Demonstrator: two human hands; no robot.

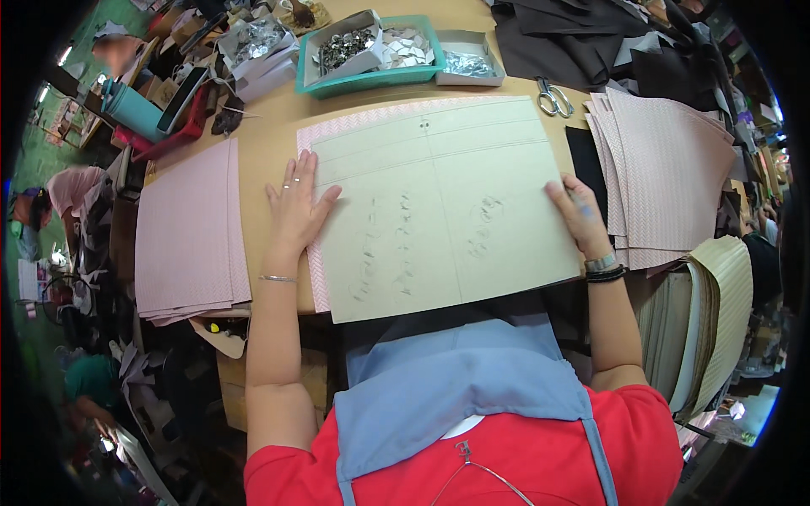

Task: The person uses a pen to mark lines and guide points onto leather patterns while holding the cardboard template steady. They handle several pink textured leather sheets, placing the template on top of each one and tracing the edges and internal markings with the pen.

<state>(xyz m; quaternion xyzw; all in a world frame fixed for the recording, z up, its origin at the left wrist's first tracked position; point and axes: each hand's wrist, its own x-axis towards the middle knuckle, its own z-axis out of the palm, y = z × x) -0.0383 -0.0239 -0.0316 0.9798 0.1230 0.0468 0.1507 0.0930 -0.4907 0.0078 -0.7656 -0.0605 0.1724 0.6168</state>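
A pale grey-green card pattern [439, 211], with ruled lines and handwriting on it, lies before me over a pink zigzag-textured sheet [314, 253]. The sheet shows along the pattern's left and far edges. My left hand [297, 202] rests flat at the left edge, fingers spread, thumb at the pattern's border. At the opposite side my right hand [582, 215] grips the pattern's right edge, thumb on top. Something small and bluish shows by its fingers, too unclear to name. The pattern's near edge reaches past the table edge.
Pink sheets lie stacked at left [190, 232] and right [666, 177]. Scissors [554, 99] lie beyond the pattern. Farther back stand a teal tray [371, 84] of small metal parts and a white box [471, 72]. A red basket [181, 139] and teal bottle [133, 110] stand far left.
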